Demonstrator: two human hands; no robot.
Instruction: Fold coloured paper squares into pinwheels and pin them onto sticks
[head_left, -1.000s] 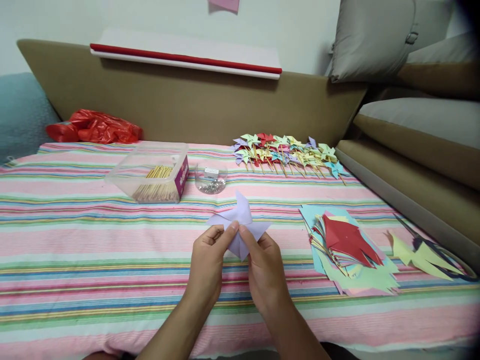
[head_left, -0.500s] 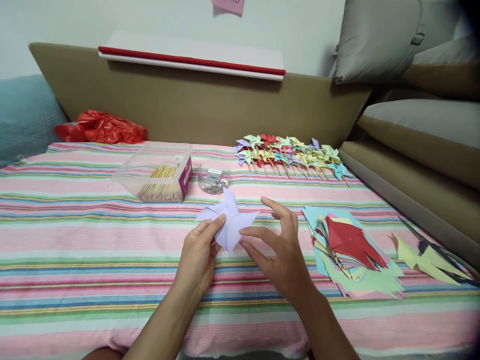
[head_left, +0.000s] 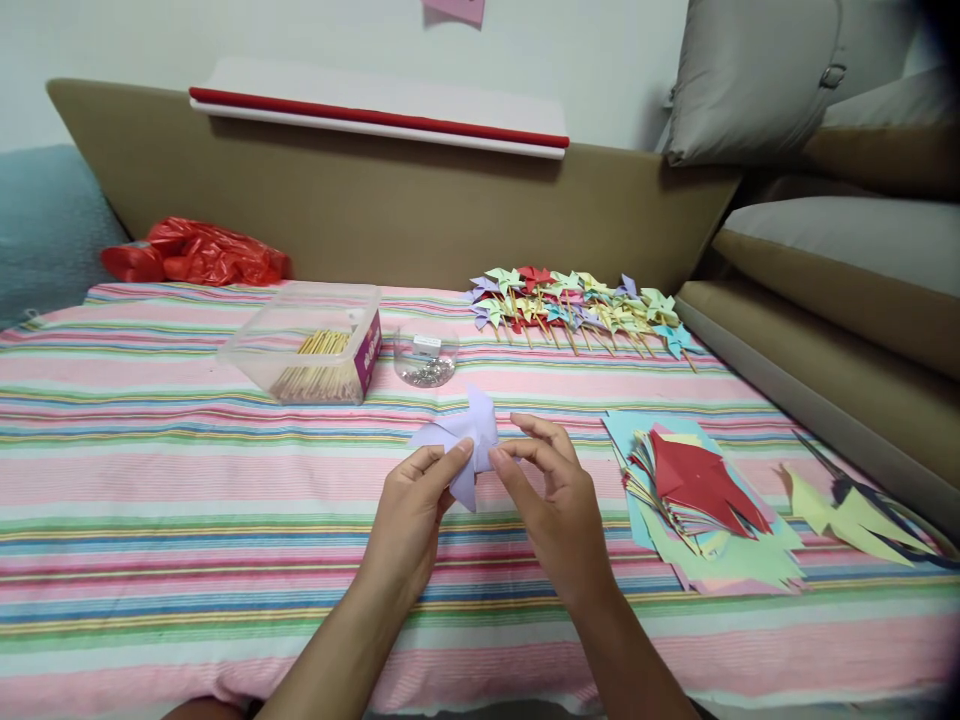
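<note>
A lavender paper pinwheel [head_left: 480, 420] is held up above the striped cloth, its blades folded in toward the middle. My left hand [head_left: 416, 505] pinches it near the centre, thumb on top. With thumb and index finger, my right hand [head_left: 559, 500] grips the blade on the right side; its other fingers curl above. Just beyond the pinwheel stands a round clear container [head_left: 425, 360] with small metal pieces and a white label inside. Left of that, a clear plastic box [head_left: 247, 345] holds many thin wooden sticks [head_left: 319, 375].
Finished pinwheels on sticks [head_left: 577, 305] lie at the back right. Nearer on the right are stacked coloured papers with a red cut piece [head_left: 697, 480] on top, a yellow cut piece [head_left: 844, 515] and dark-handled scissors [head_left: 847, 485]. A red plastic bag [head_left: 202, 252] sits back left.
My right hand has moved left and closed its thumb and index finger on the pinwheel's right blade. The pinwheel and my left hand have shifted slightly right.
</note>
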